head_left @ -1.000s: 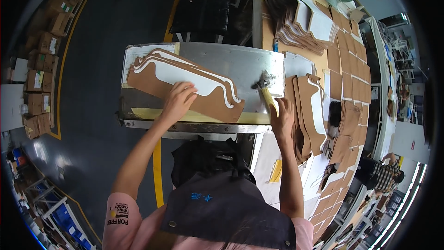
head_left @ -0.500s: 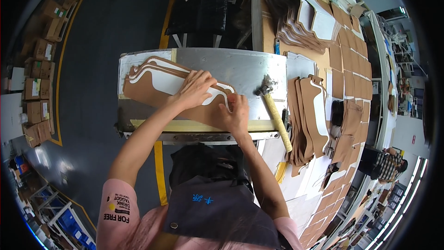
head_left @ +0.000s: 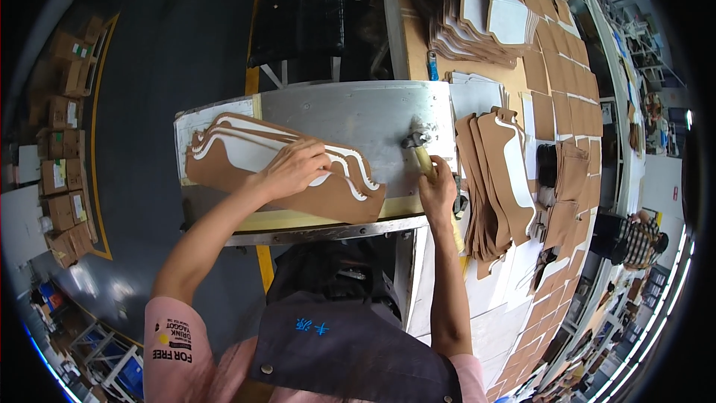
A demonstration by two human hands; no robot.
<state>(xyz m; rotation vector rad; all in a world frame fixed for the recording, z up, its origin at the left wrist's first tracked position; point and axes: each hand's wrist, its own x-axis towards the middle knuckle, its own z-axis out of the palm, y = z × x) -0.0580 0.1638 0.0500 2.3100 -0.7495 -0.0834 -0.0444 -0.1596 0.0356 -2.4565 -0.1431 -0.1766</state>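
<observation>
Brown flat panels (head_left: 321,203) with white curved edges lie overlapped on the metal-topped bench (head_left: 335,108) before me; they look like leather or leatherboard. My left hand (head_left: 292,170) rests on their middle, fingers bent and closed at the upper panel's edge; the fingertips are partly hidden. To the right, my right hand (head_left: 438,188) is wrapped round the pale yellow handle of a hammer (head_left: 424,158). The hammer's dark head lies toward the far side of the metal top, and the handle's lower end shows below my hand.
Stacked brown-and-white panels (head_left: 500,172) lie right of the bench. A taller stack (head_left: 477,15) stands farther back, beside rows of brown pieces (head_left: 563,78). A black stool (head_left: 298,26) stands beyond the bench. Cartons (head_left: 66,172) line the left; another person (head_left: 634,239) is far right.
My right hand has left the panels' right end and moved right to grasp the hammer handle. My left hand stays on the panels. The whole view has shifted slightly.
</observation>
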